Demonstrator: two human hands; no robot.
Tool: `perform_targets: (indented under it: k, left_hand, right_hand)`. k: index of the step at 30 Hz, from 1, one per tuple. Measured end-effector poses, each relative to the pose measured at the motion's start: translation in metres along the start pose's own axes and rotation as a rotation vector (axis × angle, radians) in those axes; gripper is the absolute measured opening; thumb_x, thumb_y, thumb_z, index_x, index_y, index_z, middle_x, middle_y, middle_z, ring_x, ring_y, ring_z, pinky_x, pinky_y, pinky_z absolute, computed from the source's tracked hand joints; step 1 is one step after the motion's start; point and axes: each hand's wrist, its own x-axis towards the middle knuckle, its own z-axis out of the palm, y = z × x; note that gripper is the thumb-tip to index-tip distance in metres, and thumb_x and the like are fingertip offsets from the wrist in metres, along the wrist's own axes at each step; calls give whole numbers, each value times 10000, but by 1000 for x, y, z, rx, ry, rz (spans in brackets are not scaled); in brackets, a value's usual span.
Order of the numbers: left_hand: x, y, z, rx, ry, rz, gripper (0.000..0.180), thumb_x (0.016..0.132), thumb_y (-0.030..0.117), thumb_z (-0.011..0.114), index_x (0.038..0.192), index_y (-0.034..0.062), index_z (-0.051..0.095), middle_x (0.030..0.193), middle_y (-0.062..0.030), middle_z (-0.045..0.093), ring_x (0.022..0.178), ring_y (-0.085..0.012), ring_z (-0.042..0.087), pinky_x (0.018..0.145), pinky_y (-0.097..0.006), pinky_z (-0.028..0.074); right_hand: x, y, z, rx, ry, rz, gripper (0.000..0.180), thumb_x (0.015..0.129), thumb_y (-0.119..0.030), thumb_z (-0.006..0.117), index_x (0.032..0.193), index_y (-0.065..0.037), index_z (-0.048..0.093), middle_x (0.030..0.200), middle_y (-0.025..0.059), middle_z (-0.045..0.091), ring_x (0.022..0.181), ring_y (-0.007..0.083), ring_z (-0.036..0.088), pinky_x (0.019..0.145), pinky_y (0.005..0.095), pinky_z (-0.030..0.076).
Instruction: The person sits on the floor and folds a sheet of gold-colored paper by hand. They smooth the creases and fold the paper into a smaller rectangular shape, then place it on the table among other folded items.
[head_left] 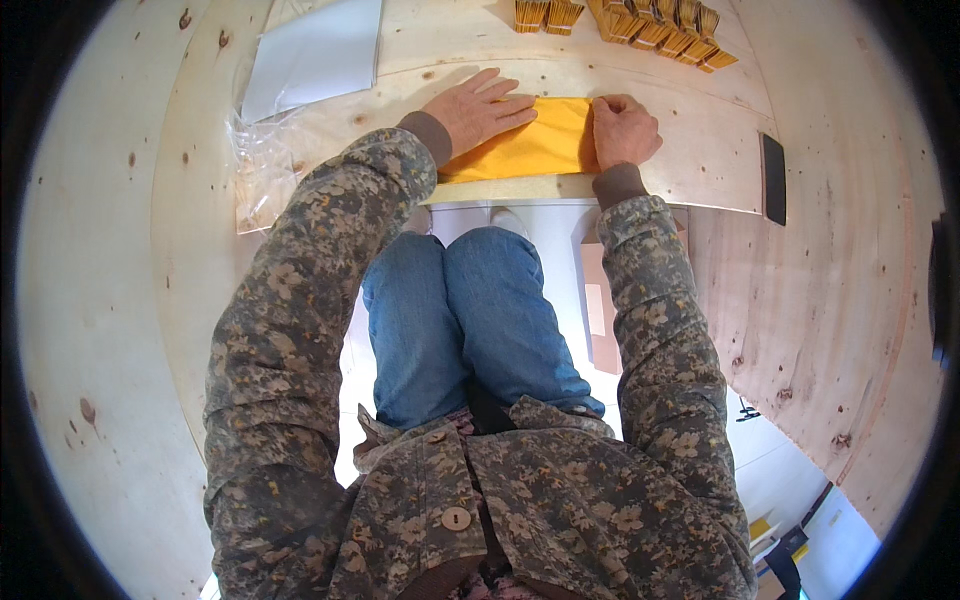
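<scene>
A piece of yellow-orange cloth lies on the wooden table along its near edge, looking folded into a flat strip. Spread over its left part is my left hand, palm down with the fingers stretched out. My right hand is closed at the cloth's right end, its thumb and curled fingers gripping the edge. The cloth's left corner is partly hidden behind my left hand and sleeve.
Banded bundles of yellow-brown folded pieces sit at the far right. White sheets lie far left beside clear plastic film. A black strip is at the table's right edge. Below stands a cardboard box.
</scene>
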Motion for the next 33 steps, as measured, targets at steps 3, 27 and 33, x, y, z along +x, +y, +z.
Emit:
perform_targets:
  k: [3, 27, 33]
  left_hand:
    - [-1, 0, 1, 22, -9, -3, 612, 942, 152, 558, 1515, 246, 365, 1586, 29, 340, 1447, -211, 334, 1241, -420, 223]
    - [62, 30, -37, -331, 69, -231, 325, 917, 150, 583, 1225, 55, 628, 1312, -101, 608, 1224, -232, 544, 1076, -387, 371]
    - [72, 61, -21, -338, 103, -191, 672, 974, 470, 509, 1487, 48, 407, 1567, -118, 374, 1462, -248, 316, 1215, -383, 226]
  right_hand:
    - [2, -3, -3, -32, 3, 24, 176, 757, -332, 757, 848, -182, 770, 849, 51, 744, 921, 303, 649, 818, 473, 462]
    - [32, 1, -12, -95, -353, 108, 292, 729, -436, 790, 922, -218, 766, 1001, 37, 756, 1028, 282, 674, 908, 439, 477]
    - [48, 7, -5, -110, -440, 114, 309, 799, -420, 715, 1026, -218, 770, 1114, 55, 737, 1079, 287, 669, 927, 431, 476]
